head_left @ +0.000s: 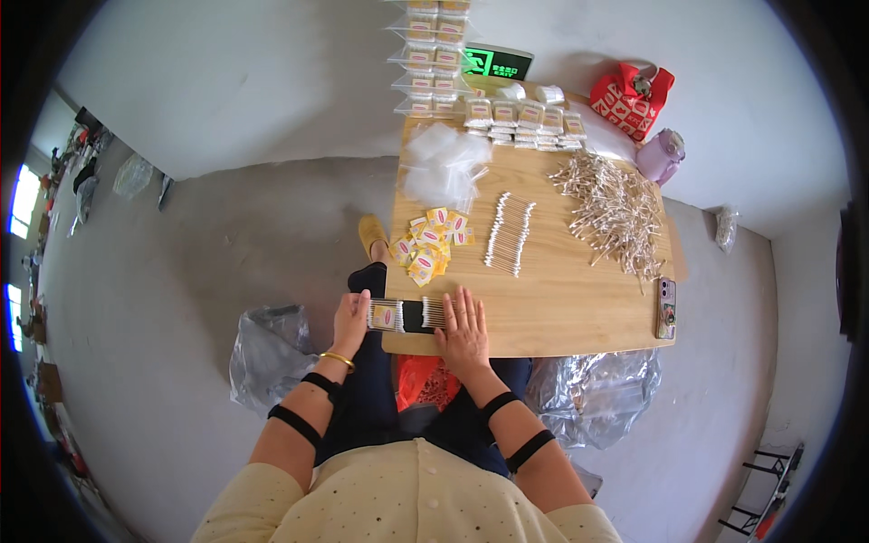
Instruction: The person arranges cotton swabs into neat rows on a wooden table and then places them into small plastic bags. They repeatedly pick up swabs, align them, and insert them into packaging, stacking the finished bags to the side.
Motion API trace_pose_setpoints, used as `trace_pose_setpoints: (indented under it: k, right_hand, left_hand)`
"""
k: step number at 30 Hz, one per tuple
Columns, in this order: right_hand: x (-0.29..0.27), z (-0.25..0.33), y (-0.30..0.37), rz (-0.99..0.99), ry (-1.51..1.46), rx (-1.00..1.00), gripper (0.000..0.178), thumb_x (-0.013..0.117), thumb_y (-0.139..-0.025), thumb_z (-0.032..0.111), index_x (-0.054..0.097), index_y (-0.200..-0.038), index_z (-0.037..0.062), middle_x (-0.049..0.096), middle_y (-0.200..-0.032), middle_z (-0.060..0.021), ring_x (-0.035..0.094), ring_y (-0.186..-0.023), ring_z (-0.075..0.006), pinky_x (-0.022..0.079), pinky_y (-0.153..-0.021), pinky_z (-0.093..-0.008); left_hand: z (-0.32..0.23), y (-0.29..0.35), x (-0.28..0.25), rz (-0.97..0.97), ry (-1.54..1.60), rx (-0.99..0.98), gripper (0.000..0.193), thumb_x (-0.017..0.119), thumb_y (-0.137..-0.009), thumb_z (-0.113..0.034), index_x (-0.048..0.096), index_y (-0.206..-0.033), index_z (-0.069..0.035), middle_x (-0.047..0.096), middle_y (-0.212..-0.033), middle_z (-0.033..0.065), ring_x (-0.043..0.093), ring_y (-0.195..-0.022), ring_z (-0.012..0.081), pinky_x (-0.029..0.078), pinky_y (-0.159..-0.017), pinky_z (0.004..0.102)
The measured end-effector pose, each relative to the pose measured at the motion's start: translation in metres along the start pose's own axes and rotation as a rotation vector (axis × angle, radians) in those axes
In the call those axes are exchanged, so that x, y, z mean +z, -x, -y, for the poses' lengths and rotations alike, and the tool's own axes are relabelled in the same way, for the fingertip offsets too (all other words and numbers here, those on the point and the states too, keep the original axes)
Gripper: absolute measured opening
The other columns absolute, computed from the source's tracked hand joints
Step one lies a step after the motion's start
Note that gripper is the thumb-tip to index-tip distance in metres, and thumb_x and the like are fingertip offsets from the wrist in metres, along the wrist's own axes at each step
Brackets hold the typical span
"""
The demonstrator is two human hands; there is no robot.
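Swab pack (pixel 386 316), lower middle of the frame, pinched at its left end by the left hand (pixel 350 324)
Probably feather-light, sticks snappable, so I'd grip both sides. Right hand (pixel 465 335) lies flat, fingers straight and slightly spread, at more swabs (pixel 433 313). Yellow-and-white cards (pixel 423 266) carry a red oval, print too tiny to read; green sign (pixel 498 63) up top shows a running figure.

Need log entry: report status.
Left hand holding white-tipped tan swab bundle. Right hand flat against more swabs. Flat black strip between; yellow-white paper cards beyond.
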State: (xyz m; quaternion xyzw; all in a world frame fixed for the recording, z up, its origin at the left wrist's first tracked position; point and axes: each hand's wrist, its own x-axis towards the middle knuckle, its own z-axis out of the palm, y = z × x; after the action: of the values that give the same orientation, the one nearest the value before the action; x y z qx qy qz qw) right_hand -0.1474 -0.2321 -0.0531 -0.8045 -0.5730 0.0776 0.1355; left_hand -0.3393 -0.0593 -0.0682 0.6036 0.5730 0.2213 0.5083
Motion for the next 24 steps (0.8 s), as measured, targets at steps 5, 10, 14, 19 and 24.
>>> trace_pose_setpoints:
  k: [5, 10, 14, 19, 24]
  right_hand:
    - [0.008, 0.022, -0.003, 0.034, 0.03, -0.041, 0.073, 0.052, -0.104, 0.038, 0.026, -0.165, 0.008, 0.02, -0.172, -0.0169, 0.014, -0.161, -0.0325, 0.008, -0.131, -0.0521]
    - [0.01, 0.026, -0.003, 0.037, 0.08, -0.042, 0.072, 0.053, -0.103, 0.039, 0.027, -0.166, 0.0144, 0.021, -0.173, -0.0125, 0.015, -0.161, -0.0318, 0.01, -0.131, -0.0531]
    - [0.011, 0.03, -0.004, 0.024, 0.078, -0.044, 0.073, 0.055, -0.102, 0.04, 0.028, -0.165, 0.0167, 0.022, -0.173, -0.0115, 0.017, -0.161, -0.0338, 0.012, -0.13, -0.0549]
    - [0.014, 0.039, -0.008, 0.04, 0.07, -0.063, 0.08, 0.06, -0.099, 0.049, 0.029, -0.165, 0.0161, 0.022, -0.173, -0.0122, 0.017, -0.16, -0.037, 0.014, -0.129, -0.0567]
    - [0.019, 0.063, -0.019, 0.072, 0.058, -0.068, 0.088, 0.057, -0.098, 0.058, 0.025, -0.166, 0.0109, 0.02, -0.174, -0.0129, 0.013, -0.161, -0.0363, 0.011, -0.129, -0.0567]
  left_hand:
    - [0.0, -0.002, 0.017, -0.179, -0.195, 0.15, 0.064, 0.057, -0.105, -0.051, 0.051, -0.069, 0.001, 0.048, -0.062, 0.0166, 0.042, -0.056, 0.0248, 0.038, -0.057, 0.0419]
    - [0.015, -0.01, 0.023, -0.121, -0.101, 0.159, 0.062, 0.056, -0.107, -0.049, 0.05, -0.07, 0.001, 0.046, -0.06, 0.0106, 0.041, -0.058, 0.0189, 0.039, -0.058, 0.0396]
    - [0.023, -0.012, 0.025, -0.068, 0.02, 0.121, 0.061, 0.055, -0.108, -0.047, 0.05, -0.071, 0.001, 0.047, -0.062, 0.0062, 0.041, -0.061, 0.0154, 0.039, -0.058, 0.0381]
    - [0.016, -0.008, 0.026, -0.077, 0.082, 0.149, 0.058, 0.054, -0.109, -0.046, 0.052, -0.075, 0.002, 0.048, -0.064, 0.0073, 0.041, -0.063, 0.0149, 0.04, -0.06, 0.0367]
    - [0.009, -0.005, 0.028, -0.16, -0.063, 0.196, 0.055, 0.052, -0.109, -0.044, 0.057, -0.079, 0.002, 0.057, -0.067, 0.0146, 0.054, -0.062, 0.0245, 0.044, -0.062, 0.0394]
